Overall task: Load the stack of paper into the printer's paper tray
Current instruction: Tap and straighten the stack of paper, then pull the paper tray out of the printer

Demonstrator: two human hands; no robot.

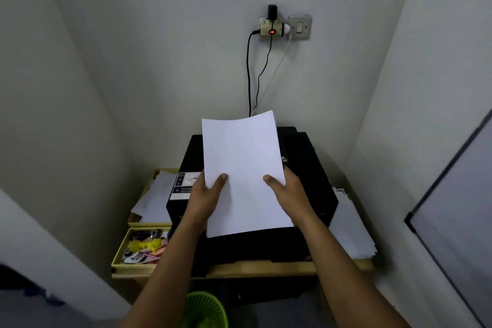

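White sheets, the stack of paper [243, 173], are pinched at both long edges: the left hand [206, 194] has its thumb laid on top near the left edge, and the right hand [286, 190] has its thumb on top near the right edge. The remaining fingers of both hands are hidden beneath the sheets, so their curl cannot be made out. The stack is held above the black printer [306, 181], its far edge bowed upward; the paper tray itself is covered by the stack and cannot be seen. A white label [183, 185] on the printer's left side is partly hidden by the left hand, and its writing is too small to be read. Loose papers [351, 229] are piled right of the printer. A yellow tray [119, 253] of blurred small items is cut by the left forearm. A green basket [205, 309] is cut off at the bottom edge.
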